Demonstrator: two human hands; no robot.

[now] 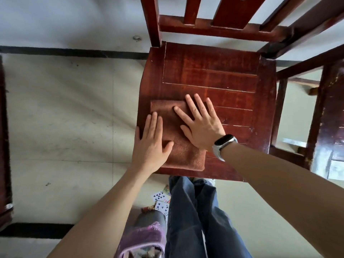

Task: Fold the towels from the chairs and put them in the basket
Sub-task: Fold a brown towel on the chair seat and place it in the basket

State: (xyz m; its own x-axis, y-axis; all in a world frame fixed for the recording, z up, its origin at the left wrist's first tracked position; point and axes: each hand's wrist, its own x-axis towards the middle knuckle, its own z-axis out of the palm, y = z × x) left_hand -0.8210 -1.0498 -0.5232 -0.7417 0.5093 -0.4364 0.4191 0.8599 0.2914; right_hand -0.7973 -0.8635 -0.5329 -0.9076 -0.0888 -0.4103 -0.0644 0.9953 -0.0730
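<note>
On chair seat (pixel 219 75), near front-left corner: folded towel (pixel 183 155) lying flat. Pressing with left hand (pixel 151 144) and right hand (pixel 200 125), fingers spread, pinching nothing. Smoothing outward from centre, squaring edges before lifting, advised.

This looks like a room in a home: a worn red-brown wooden chair (pixel 214 75) with a slatted back stands on a pale tiled floor (pixel 61 118) crossed by dark strips, playing cards (pixel 161 200) lie scattered on the floor, and a purple fabric basket (pixel 143 239) sits beside the person's jeans-clad legs
</note>
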